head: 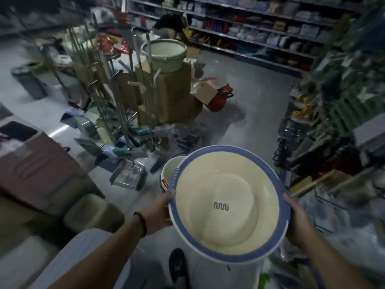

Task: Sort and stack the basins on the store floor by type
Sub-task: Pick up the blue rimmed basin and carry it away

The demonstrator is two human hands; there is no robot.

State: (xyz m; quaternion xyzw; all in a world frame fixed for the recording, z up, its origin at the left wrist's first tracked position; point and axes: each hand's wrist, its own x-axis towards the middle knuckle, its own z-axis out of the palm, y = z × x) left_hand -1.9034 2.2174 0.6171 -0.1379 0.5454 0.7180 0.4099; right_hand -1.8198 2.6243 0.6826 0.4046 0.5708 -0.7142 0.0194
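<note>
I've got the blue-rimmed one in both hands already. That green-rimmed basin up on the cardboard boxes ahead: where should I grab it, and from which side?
Take the green-rimmed basin by its rolled rim, one hand on each side, as the left hand and right hand hold the blue-rimmed basin now. It sits upright and open on the cardboard boxes. Probably come from the right, since mop handles crowd its left.

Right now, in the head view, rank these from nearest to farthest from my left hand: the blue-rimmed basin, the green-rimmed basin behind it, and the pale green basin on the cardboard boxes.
1. Blue-rimmed basin: held at its rim by the left hand.
2. Green-rimmed basin: just beyond, behind the blue rim.
3. Pale green basin: far ahead, up on the cardboard boxes.
</note>
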